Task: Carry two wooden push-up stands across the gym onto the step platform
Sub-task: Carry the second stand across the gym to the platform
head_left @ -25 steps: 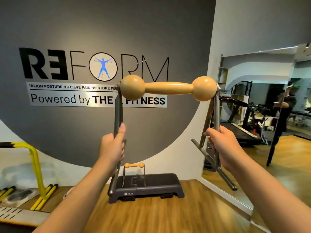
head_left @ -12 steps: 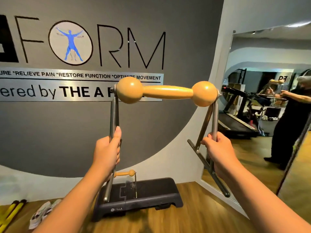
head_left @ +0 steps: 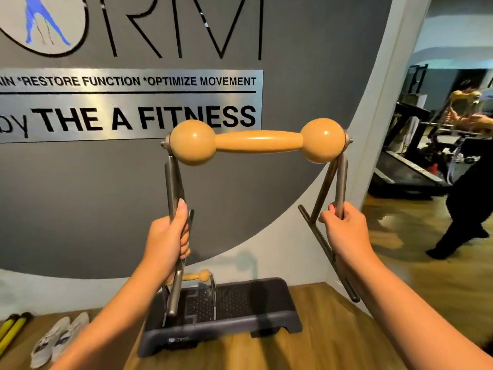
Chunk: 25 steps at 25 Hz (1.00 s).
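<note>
I hold a push-up stand (head_left: 257, 141) up in front of me: a wooden handle with a ball at each end on grey metal legs. My left hand (head_left: 168, 237) grips its left leg and my right hand (head_left: 344, 228) grips its right leg. Below, a black step platform (head_left: 256, 308) lies on the wooden floor against the wall. A second wooden push-up stand (head_left: 198, 276) stands upright on the platform's left half, partly hidden behind my left hand and the held stand's leg.
A grey wall with large lettering rises right behind the platform. A wall mirror (head_left: 440, 156) on the right reflects a treadmill and a person. White shoes (head_left: 57, 337) and yellow bars (head_left: 12, 327) lie on the floor at lower left.
The wall and step platform have grown larger and closer in view. The stand stays in both hands, held at about the same height.
</note>
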Motion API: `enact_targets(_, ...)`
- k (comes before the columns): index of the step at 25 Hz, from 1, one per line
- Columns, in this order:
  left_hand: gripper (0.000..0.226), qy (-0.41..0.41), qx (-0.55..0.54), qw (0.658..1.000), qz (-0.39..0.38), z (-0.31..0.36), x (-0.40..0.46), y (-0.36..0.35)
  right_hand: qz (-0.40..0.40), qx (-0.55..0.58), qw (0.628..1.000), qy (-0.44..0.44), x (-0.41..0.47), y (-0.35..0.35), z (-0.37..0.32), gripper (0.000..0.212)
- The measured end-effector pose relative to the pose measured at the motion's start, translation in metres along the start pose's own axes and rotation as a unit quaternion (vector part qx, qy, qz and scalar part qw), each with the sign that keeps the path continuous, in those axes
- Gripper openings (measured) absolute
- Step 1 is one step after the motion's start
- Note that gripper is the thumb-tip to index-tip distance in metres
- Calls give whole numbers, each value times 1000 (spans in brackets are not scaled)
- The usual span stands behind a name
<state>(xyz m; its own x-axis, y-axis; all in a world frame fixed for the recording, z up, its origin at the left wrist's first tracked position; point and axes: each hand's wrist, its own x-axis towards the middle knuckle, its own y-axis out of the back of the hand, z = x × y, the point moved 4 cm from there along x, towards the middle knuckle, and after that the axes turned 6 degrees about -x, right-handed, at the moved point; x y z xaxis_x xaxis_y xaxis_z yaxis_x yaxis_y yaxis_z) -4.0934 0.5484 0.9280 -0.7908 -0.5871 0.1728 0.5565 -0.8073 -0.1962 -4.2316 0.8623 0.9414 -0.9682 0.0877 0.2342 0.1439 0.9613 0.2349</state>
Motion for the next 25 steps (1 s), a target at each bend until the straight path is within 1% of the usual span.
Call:
enact_targets(3,58,32,5,999,21,-46,63,-26,-8,-7,1000,-17,70,-33,34,12)
enact_targets(5,61,53,15,998,40,-74,99,-31,-19,-5,999,-28,103,-57,55,9)
enact_targets(9,60,80,7,997,-2,-130,162,-36,-24,-8,998,-51,156,-106,102,14)
enact_targets(14,61,109,50,992,-33,-204,240,-29,-10,-4,997,-81,206,-169,169,26)
enact_targets(17,62,143,60,987,-48,-247,275,-30,-16,-4,994,-104,232,-197,209,30)
enact_targets(21,63,184,101,978,-15,-318,314,-36,-17,-12,988,-155,272,-231,278,32)
enact_targets(25,59,220,109,969,20,-393,344,-44,-13,-19,979,-205,299,-263,352,42)
